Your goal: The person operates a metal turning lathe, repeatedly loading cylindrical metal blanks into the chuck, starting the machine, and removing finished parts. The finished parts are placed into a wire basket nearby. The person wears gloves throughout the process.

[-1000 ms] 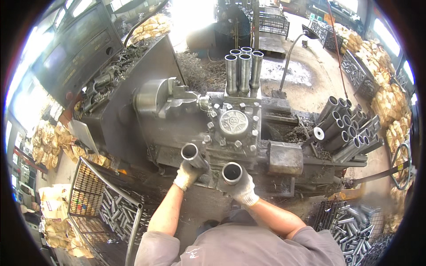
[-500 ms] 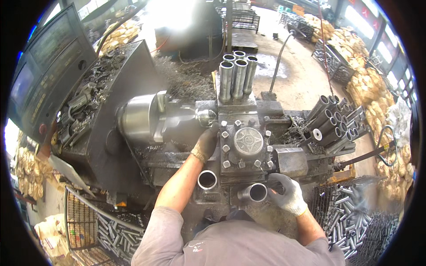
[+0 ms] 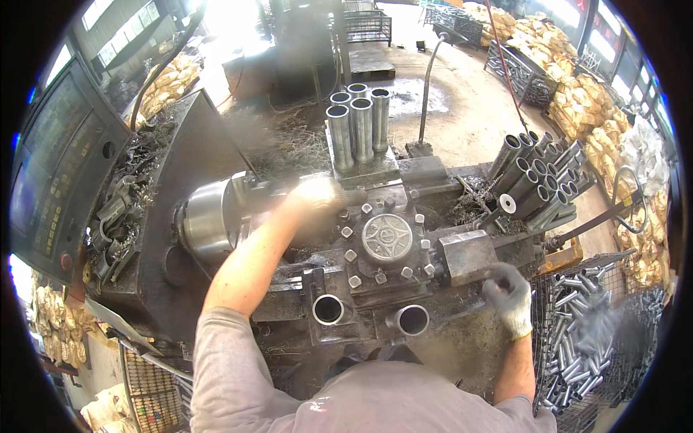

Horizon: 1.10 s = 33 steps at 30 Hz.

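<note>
My left hand point(image 3: 321, 196), in a pale glove, reaches over the lathe between the chuck point(image 3: 209, 216) and the square tool post point(image 3: 386, 238). Motion blurs its fingers, so a grip there cannot be made out. My right hand point(image 3: 510, 297), in a grey and white glove, is beside the faceted metal block point(image 3: 468, 257) right of the tool post. Its fingers are curled, and whatever they may hold is hidden. On the near side of the tool post two short metal tubes point(image 3: 328, 309) stand with their open ends up, the right one tilted.
Several steel tubes point(image 3: 362, 130) stand upright behind the tool post. More tubes point(image 3: 538, 177) lean in a bundle at the right. A wire basket of small tubes point(image 3: 577, 339) is at the lower right. A control panel point(image 3: 61, 173) rises at the left beside a chip-covered housing point(image 3: 119, 209).
My left hand has moved farther away, up over the lathe bed. My right hand has shifted right, away from the near right tube. The whole view has also shifted slightly.
</note>
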### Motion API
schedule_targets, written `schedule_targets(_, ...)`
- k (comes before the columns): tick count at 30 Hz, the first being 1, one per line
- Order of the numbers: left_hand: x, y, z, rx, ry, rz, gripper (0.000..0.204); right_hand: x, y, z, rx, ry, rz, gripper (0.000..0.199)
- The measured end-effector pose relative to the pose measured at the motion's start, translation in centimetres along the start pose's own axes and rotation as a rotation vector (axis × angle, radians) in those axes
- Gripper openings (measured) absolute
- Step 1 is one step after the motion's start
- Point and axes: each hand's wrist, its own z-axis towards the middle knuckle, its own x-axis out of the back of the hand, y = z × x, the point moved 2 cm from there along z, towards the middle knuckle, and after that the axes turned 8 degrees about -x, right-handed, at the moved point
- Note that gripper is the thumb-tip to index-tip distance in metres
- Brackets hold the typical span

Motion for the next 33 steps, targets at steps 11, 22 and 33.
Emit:
schedule_targets(11, 3.1, 3.0, -1.1, 0.113, 0.049, 0.423, 0.061, 0.3, -3.5, 13.0, 0.28, 0.061, -0.112, 0.032)
schedule_targets(22, 4.0, -2.8, -5.3, 0.376, 0.566, 0.912, 0.042, -1.6, 3.6, 24.5, 0.181, -0.559, -1.967, 0.029)
schedule_targets(33, 0.0, 2.4, -2.6, 0.197, 0.259, 0.435, 0.043, -10.9, -9.9, 24.6, 0.535, -0.426, -0.759, 0.03)
